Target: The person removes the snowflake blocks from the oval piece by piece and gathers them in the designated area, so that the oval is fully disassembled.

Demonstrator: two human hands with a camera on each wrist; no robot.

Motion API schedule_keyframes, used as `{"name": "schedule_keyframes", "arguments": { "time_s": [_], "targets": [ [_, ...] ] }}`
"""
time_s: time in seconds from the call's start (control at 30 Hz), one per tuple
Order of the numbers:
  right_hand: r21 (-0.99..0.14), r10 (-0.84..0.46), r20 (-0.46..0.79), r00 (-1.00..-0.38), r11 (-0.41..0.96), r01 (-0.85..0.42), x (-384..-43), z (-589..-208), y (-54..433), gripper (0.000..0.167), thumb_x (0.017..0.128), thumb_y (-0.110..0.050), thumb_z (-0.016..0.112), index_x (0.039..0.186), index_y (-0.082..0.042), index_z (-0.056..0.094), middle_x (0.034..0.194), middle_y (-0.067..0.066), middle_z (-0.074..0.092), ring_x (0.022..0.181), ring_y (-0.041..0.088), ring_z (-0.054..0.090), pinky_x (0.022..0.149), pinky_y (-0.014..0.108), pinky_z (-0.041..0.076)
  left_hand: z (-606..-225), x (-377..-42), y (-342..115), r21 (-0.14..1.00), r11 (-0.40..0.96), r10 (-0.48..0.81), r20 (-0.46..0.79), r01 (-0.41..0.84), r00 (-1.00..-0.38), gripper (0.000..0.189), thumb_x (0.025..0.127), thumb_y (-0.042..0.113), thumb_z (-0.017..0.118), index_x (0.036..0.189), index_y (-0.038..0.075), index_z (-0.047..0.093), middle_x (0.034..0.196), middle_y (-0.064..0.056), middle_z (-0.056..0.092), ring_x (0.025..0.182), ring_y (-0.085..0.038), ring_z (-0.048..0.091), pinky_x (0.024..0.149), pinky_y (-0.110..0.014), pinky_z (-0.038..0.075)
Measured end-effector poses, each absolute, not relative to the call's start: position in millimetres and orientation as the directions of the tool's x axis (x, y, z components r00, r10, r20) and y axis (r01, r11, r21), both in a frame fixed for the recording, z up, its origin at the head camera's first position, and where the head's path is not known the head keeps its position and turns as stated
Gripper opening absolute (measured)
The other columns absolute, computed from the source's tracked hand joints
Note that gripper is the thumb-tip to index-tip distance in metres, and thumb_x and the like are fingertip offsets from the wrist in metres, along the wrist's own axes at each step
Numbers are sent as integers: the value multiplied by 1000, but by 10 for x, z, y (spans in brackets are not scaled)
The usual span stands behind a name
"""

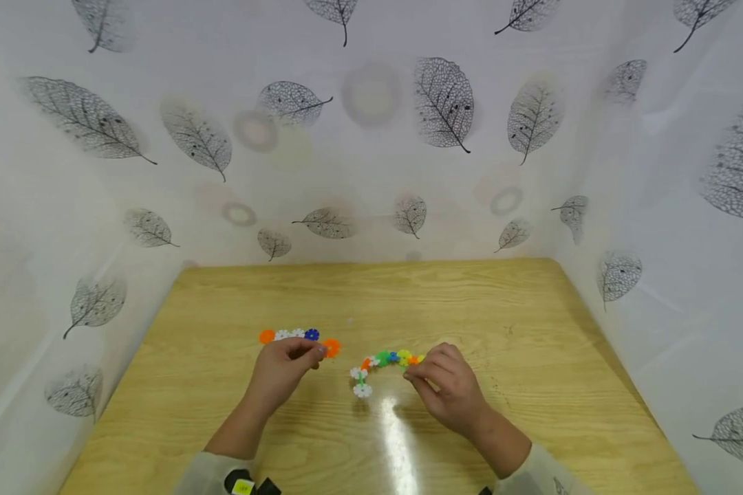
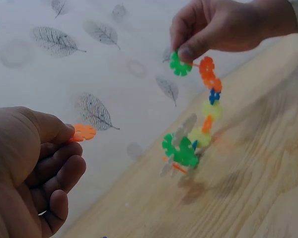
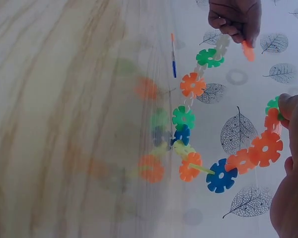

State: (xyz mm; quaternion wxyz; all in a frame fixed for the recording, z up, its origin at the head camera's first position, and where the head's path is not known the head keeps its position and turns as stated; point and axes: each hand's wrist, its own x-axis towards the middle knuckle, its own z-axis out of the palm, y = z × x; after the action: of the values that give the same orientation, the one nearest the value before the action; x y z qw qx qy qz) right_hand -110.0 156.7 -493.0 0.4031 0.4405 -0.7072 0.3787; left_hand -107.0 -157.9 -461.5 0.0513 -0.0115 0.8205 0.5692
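My left hand (image 1: 278, 371) pinches a small orange notched disc (image 1: 331, 348) between thumb and forefinger. The other fingers curl loosely below it in the left wrist view. My right hand (image 1: 448, 388) grips the end of a chain of interlocked flower-shaped discs (image 3: 221, 175) by a green disc (image 2: 180, 64). Green, orange, blue, yellow and white pieces make up this chain, which hangs and curves leftward toward my left hand. White discs (image 1: 362, 390) form its far end, a short way from the orange disc and apart from it.
Behind my left hand, a row of loose discs lies on the wooden table (image 1: 470, 295): an orange one (image 1: 267, 336), white ones (image 1: 281, 335) and a blue one (image 1: 311, 334). A white leaf-printed curtain (image 1: 371, 165) encloses the table at the back and both sides.
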Motion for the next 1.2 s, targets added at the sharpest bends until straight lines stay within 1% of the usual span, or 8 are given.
{"name": "schedule_keyframes", "arguments": {
  "time_s": [0.07,0.23,0.43,0.53,0.73,0.83,1.0,1.2],
  "targets": [
    [-175,-317,906,-279,320,-931,-1098,-4925,1559,16,97,-16,76,85,-5,77,79,1,70,74,19,56,71,32,46,-4664,-1095,-1606,927,366,26,-99,-83,-995,19,96,30,77,99,12,80,97,-15,75,85,-21,69,77,-45,58],
    [-172,-319,908,-273,309,-935,-1095,-4922,1549,14,96,-15,77,86,-5,77,79,1,69,74,19,56,71,32,45,-4798,-1154,-1700,923,374,-7,-97,-93,-995,19,95,28,79,103,11,79,98,-13,76,86,-23,68,73,-36,57],
    [-174,-328,904,-274,304,-937,-1091,-4912,1544,13,96,-14,76,87,-5,77,79,0,68,74,19,55,71,31,45,-4890,-1189,-1792,909,403,-31,-107,-111,-994,21,94,27,79,104,9,78,96,-12,76,86,-28,70,69,-33,55],
    [-180,-329,902,-280,302,-936,-1087,-4912,1543,12,96,-14,77,87,-6,77,79,0,68,74,19,55,71,31,44,-4914,-1208,-1816,900,416,-40,-124,-129,-991,21,94,27,79,104,8,79,95,-10,76,87,-29,71,70,-34,56],
    [-186,-331,899,-285,301,-935,-1077,-4925,1538,10,94,-14,78,88,-6,77,80,0,68,74,19,55,71,31,45,-4962,-1260,-1843,857,494,-56,-133,-143,-990,18,94,26,79,102,10,79,92,-2,75,83,-20,70,71,-32,57],
    [-184,-332,899,-284,301,-936,-1074,-4930,1538,10,94,-14,78,87,-6,77,80,0,68,74,19,55,71,31,45,-5005,-1294,-1853,825,548,-63,-123,-138,-990,17,94,25,79,101,10,80,94,-1,76,84,-17,68,72,-32,56],
    [-184,-331,901,-281,295,-938,-1073,-4930,1537,11,95,-14,77,88,-6,77,80,0,69,74,18,55,71,30,44,-5081,-1356,-1865,777,617,-72,-100,-123,-992,14,95,24,77,100,11,81,97,-1,76,90,-18,68,76,-36,56],
    [-176,-330,906,-266,278,-944,-1072,-4922,1534,10,95,-13,77,88,-5,77,80,1,69,74,17,54,71,29,43,-5144,-1415,-1884,743,658,-75,-96,-121,-993,14,95,23,76,102,12,81,98,-2,77,93,-20,70,81,-40,57]
  ]
}}
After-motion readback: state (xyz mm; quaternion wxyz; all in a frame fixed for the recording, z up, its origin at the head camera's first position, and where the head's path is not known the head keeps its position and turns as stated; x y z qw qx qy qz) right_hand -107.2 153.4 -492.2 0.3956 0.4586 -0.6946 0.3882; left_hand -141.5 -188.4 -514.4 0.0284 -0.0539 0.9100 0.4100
